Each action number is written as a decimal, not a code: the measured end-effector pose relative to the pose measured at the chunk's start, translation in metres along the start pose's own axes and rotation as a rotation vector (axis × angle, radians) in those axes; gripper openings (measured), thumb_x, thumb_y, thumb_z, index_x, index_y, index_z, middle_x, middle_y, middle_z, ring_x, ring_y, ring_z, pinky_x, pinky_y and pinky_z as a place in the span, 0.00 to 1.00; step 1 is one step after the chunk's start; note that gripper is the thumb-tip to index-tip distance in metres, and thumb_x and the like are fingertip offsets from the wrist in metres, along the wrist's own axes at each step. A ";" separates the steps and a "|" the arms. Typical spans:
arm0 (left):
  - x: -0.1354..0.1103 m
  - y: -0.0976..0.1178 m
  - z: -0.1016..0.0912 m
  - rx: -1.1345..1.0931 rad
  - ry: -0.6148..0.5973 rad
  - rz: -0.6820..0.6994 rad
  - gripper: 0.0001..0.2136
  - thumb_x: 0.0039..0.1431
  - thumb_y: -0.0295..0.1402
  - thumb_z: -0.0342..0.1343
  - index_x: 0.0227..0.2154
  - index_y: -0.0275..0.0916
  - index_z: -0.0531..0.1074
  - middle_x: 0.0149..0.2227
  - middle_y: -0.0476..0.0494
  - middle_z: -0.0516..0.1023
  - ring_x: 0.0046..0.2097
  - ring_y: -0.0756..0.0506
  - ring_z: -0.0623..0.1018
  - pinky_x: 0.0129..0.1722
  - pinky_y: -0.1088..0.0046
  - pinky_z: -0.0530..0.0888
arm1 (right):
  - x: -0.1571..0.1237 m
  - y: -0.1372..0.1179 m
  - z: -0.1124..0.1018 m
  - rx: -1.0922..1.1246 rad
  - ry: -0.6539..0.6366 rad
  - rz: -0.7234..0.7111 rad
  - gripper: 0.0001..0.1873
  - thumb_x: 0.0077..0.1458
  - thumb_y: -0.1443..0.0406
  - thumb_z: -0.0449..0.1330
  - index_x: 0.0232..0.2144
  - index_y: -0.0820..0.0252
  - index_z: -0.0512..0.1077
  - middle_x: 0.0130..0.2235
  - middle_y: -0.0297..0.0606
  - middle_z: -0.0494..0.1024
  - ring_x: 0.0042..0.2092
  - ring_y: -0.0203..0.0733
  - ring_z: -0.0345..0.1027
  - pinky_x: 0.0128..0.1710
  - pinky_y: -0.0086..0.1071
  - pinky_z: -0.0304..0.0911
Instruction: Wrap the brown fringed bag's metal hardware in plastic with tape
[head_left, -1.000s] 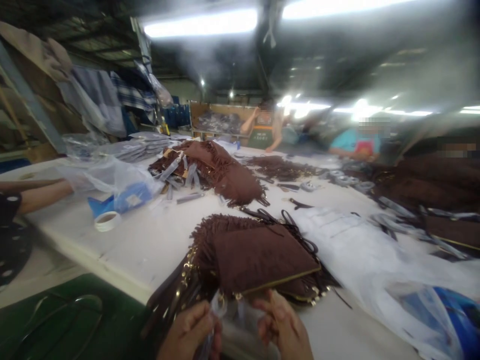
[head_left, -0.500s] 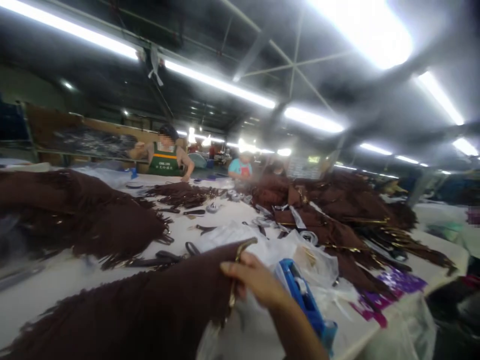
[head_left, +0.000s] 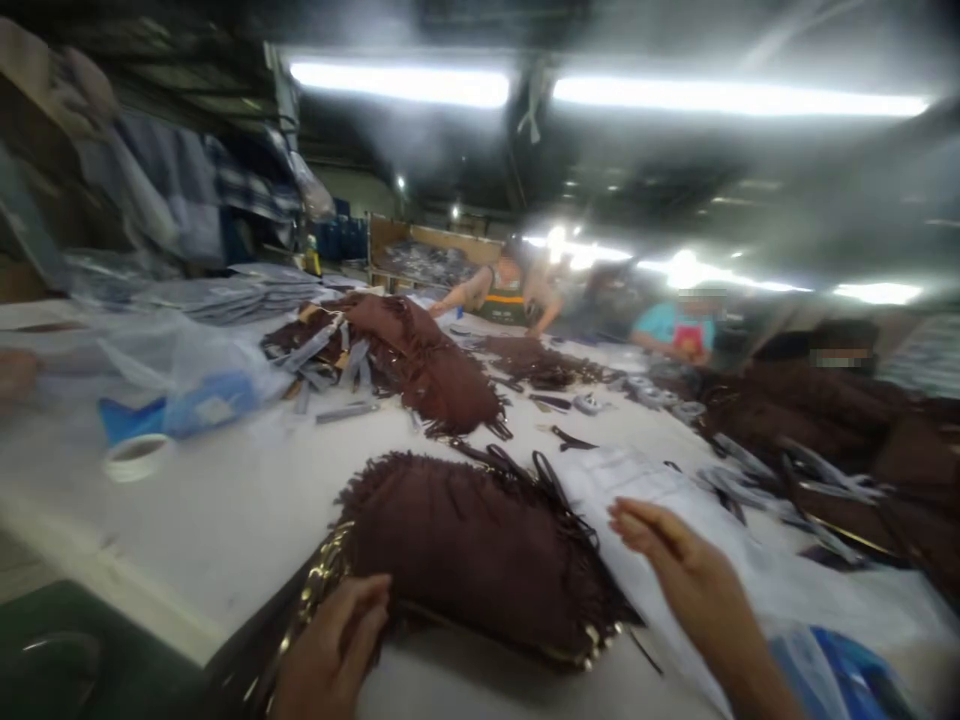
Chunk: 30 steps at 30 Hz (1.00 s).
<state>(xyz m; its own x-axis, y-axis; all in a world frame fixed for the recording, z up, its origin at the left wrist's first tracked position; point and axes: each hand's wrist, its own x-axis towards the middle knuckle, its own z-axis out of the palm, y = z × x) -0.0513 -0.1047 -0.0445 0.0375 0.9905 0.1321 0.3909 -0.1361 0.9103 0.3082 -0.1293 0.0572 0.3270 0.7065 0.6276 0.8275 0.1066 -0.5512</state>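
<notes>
A dark brown fringed bag [head_left: 465,545] with gold chain trim lies flat on the white table [head_left: 225,510] right in front of me. My left hand [head_left: 330,650] rests at its near left corner beside the chain, fingers loosely bent. My right hand [head_left: 679,565] hovers to the right of the bag, fingers stretched out, over a pile of clear plastic sleeves [head_left: 675,500]. Neither hand visibly holds anything. The picture is blurred by motion.
More brown fringed bags [head_left: 420,355] are heaped further back and along the right side [head_left: 847,420]. A tape roll [head_left: 136,457] and a blue packet in plastic [head_left: 202,395] lie at left. A blue tape dispenser [head_left: 840,675] sits at lower right. Several people work at the far end.
The view swung right, then back to the left. My right hand has let go of the bag's edge and opened; the bag now lies flat, with my left hand at its corner.
</notes>
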 end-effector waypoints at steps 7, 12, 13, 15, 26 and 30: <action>0.018 -0.007 -0.019 0.547 0.252 0.265 0.23 0.63 0.36 0.50 0.60 0.41 0.58 0.60 0.36 0.63 0.61 0.35 0.64 0.60 0.48 0.64 | -0.091 -0.039 0.115 -0.311 -0.320 -0.695 0.19 0.62 0.62 0.55 0.52 0.65 0.70 0.49 0.48 0.78 0.47 0.50 0.75 0.44 0.40 0.71; 0.032 -0.010 -0.031 0.559 0.125 0.218 0.17 0.65 0.29 0.46 0.56 0.38 0.62 0.52 0.38 0.73 0.53 0.38 0.73 0.54 0.54 0.70 | -0.085 -0.039 0.116 -0.356 -0.212 -0.793 0.20 0.69 0.64 0.42 0.43 0.63 0.72 0.39 0.44 0.81 0.41 0.44 0.76 0.40 0.35 0.67; 0.032 -0.007 -0.035 0.581 0.129 0.228 0.16 0.66 0.29 0.44 0.55 0.37 0.63 0.51 0.38 0.74 0.52 0.38 0.74 0.52 0.54 0.71 | -0.082 -0.041 0.112 -0.355 -0.200 -0.780 0.20 0.69 0.63 0.41 0.41 0.62 0.72 0.38 0.43 0.81 0.39 0.42 0.76 0.38 0.34 0.66; 0.029 0.000 -0.044 0.647 0.126 0.290 0.16 0.67 0.29 0.42 0.54 0.36 0.65 0.50 0.37 0.75 0.50 0.38 0.75 0.50 0.55 0.72 | -0.079 -0.043 0.101 -0.361 -0.166 -0.771 0.20 0.69 0.62 0.41 0.41 0.60 0.72 0.36 0.41 0.81 0.37 0.41 0.76 0.37 0.33 0.65; -0.028 -0.025 -0.066 0.703 0.033 0.418 0.10 0.66 0.35 0.49 0.45 0.43 0.73 0.40 0.44 0.80 0.41 0.40 0.79 0.41 0.65 0.75 | -0.132 -0.007 0.096 -0.402 -0.227 -0.729 0.16 0.62 0.60 0.55 0.49 0.57 0.73 0.51 0.41 0.78 0.49 0.48 0.72 0.49 0.40 0.62; -0.043 -0.018 -0.060 0.208 -0.263 -0.023 0.13 0.63 0.45 0.51 0.35 0.42 0.73 0.32 0.45 0.79 0.34 0.43 0.79 0.34 0.69 0.74 | -0.130 -0.029 0.092 -0.349 -0.213 -0.569 0.14 0.62 0.65 0.55 0.49 0.56 0.73 0.52 0.41 0.76 0.52 0.50 0.68 0.52 0.43 0.61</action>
<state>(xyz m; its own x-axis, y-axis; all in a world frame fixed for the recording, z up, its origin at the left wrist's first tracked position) -0.1149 -0.1459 -0.0431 0.2522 0.9675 -0.0181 0.5728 -0.1342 0.8086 0.2001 -0.1603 -0.0590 -0.2677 0.7334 0.6249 0.9535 0.2949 0.0624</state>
